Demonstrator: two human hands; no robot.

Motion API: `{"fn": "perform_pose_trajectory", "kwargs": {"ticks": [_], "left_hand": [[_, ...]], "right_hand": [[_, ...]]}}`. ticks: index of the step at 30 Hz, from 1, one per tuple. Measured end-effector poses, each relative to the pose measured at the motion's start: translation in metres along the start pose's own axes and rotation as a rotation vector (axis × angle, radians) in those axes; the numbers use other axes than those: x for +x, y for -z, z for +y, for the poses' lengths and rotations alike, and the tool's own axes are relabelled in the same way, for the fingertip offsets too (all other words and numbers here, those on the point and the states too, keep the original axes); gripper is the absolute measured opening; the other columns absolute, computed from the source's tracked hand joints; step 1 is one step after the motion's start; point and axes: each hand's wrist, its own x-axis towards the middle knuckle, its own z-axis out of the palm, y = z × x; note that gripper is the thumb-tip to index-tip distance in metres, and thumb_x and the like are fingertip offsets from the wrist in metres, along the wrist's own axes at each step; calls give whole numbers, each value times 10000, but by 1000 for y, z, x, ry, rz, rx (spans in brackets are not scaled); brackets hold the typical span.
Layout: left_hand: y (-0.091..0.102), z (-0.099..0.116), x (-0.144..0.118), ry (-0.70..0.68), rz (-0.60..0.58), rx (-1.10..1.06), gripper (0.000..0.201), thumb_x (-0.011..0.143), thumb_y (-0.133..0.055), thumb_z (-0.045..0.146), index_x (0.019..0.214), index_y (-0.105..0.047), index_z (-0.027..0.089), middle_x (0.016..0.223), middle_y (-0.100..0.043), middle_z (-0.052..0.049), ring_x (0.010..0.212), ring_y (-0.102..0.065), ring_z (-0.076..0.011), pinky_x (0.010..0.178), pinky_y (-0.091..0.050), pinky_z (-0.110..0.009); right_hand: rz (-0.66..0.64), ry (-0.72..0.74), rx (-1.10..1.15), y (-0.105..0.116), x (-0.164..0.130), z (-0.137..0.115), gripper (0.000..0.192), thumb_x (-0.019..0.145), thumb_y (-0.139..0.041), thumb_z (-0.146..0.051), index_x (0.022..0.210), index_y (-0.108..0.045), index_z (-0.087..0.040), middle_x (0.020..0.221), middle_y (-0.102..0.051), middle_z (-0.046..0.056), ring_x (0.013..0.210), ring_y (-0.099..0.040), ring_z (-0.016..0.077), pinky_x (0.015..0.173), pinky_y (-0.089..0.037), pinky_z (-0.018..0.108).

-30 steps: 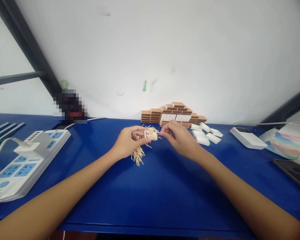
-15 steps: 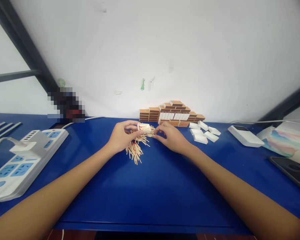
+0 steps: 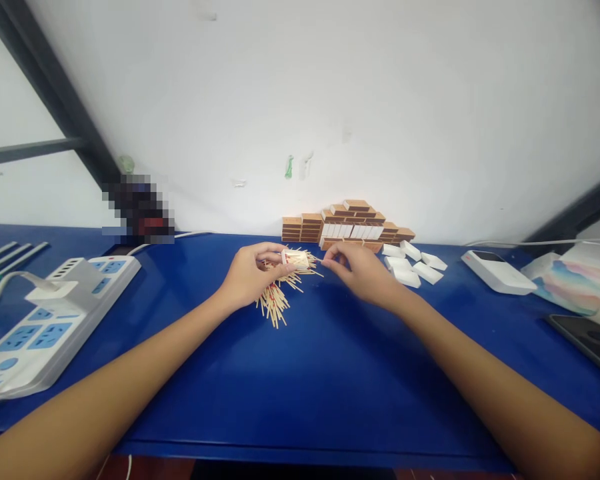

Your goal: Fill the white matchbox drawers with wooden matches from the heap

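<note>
Left hand (image 3: 250, 275): fingers grip matchbox tray (image 3: 296, 259) above match pile (image 3: 276, 300) on table (image 3: 330, 373). Right hand (image 3: 363, 273): fingers pinched narrow, match between them uncertain. Risk: tilted tray spills matches.

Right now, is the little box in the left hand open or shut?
Open: the box in the left hand shows matchsticks lying inside.

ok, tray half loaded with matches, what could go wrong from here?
1. The left hand pinches the small tray only at one end, above the loose matches; a slip in that grip could tip it out.
2. The right hand works close to the white boxes and could knock them.
</note>
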Motion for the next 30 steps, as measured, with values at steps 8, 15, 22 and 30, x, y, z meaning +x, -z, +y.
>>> {"fn": "perform_pose_trajectory", "kwargs": {"ticks": [8, 15, 22, 30], "left_hand": [[-6, -1, -6, -75, -35, 128, 494, 757, -875, 435, 1184, -747, 220, 1035, -807, -74, 783, -696, -202, 730, -524, -328], [-14, 1, -11, -51, -81, -19, 489, 714, -912, 388, 1133, -748, 197, 954, -806, -73, 784, -711, -205, 718, -520, -319], [-16, 6, -12, -1, -92, -141, 464, 721, -905, 361, 1115, -743, 176, 957, -812, -90, 774, -721, -203, 653, -504, -303], [-12, 0, -9, -22, -101, -71, 486, 713, -913, 359, 1129, -736, 181, 933, -808, -68, 689, -679, -161, 627, -475, -287]], "right_hand": [[143, 76, 11, 11, -3, -15, 251, 974, -523, -225, 1168, -681, -205, 907, -695, 64, 821, -610, 223, 766, -474, 388], [188, -171, 579, 4, -8, -35, 257, 877, -751, -456, 937, -742, -206, 900, -762, 68, 776, -661, 209, 588, -439, 328], [195, -19, 337, -9, -11, -41, 97, 913, -735, -350, 905, -784, -267, 883, -667, 42, 794, -563, 195, 621, -433, 338], [67, 73, 87, 6, -13, -29, 46, 923, -734, -293, 961, -756, -278, 997, -601, 66, 997, -561, 256, 779, -485, 392]]}}
